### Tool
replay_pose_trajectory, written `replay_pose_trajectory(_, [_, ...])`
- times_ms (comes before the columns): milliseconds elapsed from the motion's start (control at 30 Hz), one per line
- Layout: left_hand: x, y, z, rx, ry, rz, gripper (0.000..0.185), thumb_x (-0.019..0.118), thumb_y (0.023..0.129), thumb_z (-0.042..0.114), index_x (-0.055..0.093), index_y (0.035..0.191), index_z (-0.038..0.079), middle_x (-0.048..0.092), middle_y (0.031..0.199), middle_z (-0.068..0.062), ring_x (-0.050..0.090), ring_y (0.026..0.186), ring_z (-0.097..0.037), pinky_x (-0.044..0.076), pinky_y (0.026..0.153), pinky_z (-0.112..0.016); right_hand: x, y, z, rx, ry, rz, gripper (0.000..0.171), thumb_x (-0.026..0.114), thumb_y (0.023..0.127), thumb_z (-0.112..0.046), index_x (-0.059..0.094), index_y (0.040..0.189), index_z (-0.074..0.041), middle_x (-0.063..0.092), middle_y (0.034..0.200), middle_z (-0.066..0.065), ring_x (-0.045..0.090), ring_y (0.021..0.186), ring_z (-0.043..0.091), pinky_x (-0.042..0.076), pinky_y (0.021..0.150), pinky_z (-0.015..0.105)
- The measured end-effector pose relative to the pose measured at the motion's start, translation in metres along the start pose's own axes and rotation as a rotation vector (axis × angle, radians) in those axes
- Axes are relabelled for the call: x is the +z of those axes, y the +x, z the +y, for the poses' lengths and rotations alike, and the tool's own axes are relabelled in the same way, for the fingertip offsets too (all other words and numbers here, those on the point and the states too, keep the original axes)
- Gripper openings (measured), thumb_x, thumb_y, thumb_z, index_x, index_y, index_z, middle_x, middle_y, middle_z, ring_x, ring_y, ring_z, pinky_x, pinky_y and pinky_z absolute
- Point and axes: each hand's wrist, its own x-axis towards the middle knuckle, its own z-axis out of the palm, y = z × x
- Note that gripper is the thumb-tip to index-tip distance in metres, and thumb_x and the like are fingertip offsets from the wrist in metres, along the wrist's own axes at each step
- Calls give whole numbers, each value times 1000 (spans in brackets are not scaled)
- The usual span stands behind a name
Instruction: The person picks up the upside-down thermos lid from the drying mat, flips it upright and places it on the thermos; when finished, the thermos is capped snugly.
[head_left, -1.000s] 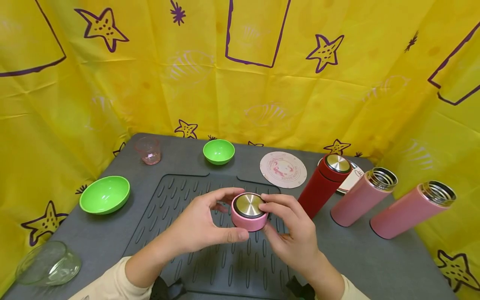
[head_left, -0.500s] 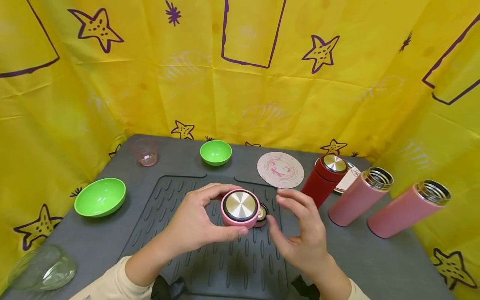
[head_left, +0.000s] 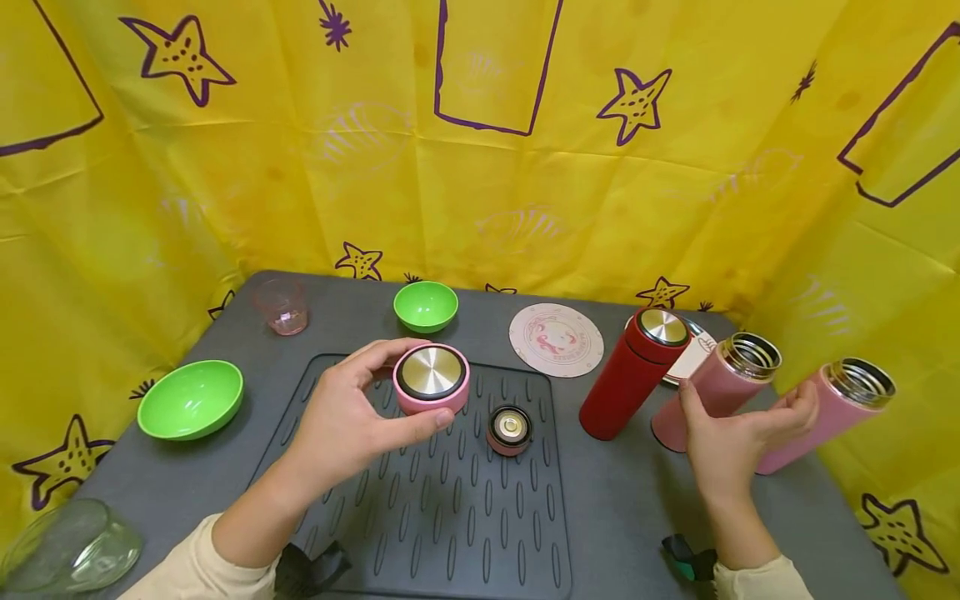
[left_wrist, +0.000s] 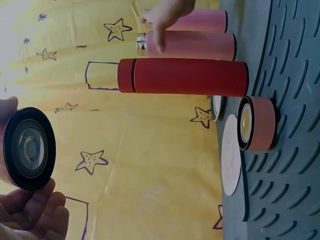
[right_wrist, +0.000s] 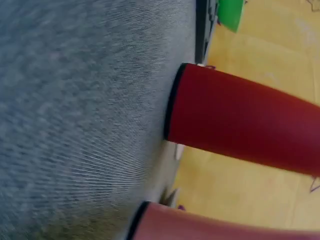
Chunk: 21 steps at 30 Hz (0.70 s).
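Note:
A pink thermos lid with a brushed steel top (head_left: pixel 431 375) is pinched between the thumb and fingers of my left hand (head_left: pixel 341 417), held above the dark ribbed mat. In the left wrist view the lid's black-rimmed underside (left_wrist: pixel 30 147) shows. My right hand (head_left: pixel 731 442) is at two open pink thermos bottles: its thumb overlaps the left pink bottle (head_left: pixel 723 383), its fingers overlap the right pink bottle (head_left: pixel 828 408). A second pink lid (head_left: pixel 510 429) lies upside down on the mat. Left of the pink bottles stands a capped red thermos (head_left: pixel 622 387).
The ribbed mat (head_left: pixel 465 517) covers the middle of the grey table. Two green bowls (head_left: pixel 191 400), a pink glass (head_left: pixel 285 308) and a clear glass (head_left: pixel 75 550) stand left and behind. A round pink mat (head_left: pixel 557 340) and a plate (head_left: pixel 693 350) lie at the back.
My right hand has let go of the pink lid and moved right to the pink bottles. My left hand has moved left with the lid, uncovering the second lid on the mat.

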Motion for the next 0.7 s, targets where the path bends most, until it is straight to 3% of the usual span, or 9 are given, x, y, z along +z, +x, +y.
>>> replay_pose_trajectory(133, [1, 0, 0, -16, 21, -4, 61, 93, 66, 28, 65, 120, 25, 66, 105, 11, 61, 94, -10, 50, 78, -29, -3, 7, 30, 228, -17, -51, 101, 90, 67, -15, 24, 144, -10, 29, 143, 2, 31, 124, 14, 26, 102, 24])
replay_pose_trajectory(267, [1, 0, 0, -25, 35, -1, 61, 93, 65, 29, 65, 120, 26, 66, 104, 12, 60, 94, -10, 49, 78, -29, -5, 13, 43, 389, -113, -164, 87, 90, 69, -26, 40, 140, -14, 49, 132, 2, 46, 112, 14, 37, 92, 25])
replay_pose_trajectory(367, [1, -1, 1, -21, 37, 0, 61, 93, 65, 30, 66, 119, 26, 66, 104, 12, 60, 94, -10, 50, 78, -29, -7, 16, 48, 442, -191, -223, 74, 88, 71, -35, 52, 133, -15, 59, 119, 0, 52, 100, 11, 40, 81, 23])
replay_pose_trajectory(467, [1, -1, 1, -19, 45, -6, 60, 93, 66, 32, 66, 119, 27, 65, 104, 12, 60, 93, -10, 49, 78, -30, -9, 18, 51, 454, -219, -227, 66, 87, 71, -38, 59, 126, -13, 62, 110, -1, 54, 92, 9, 40, 73, 21])
replay_pose_trajectory(700, [-1, -2, 1, -33, 57, -4, 59, 92, 66, 32, 66, 119, 27, 65, 103, 13, 59, 93, -10, 49, 75, -30, -19, 18, 43, 448, -187, -224, 58, 90, 69, -33, 65, 118, -16, 65, 102, -7, 57, 85, 5, 42, 68, 16])
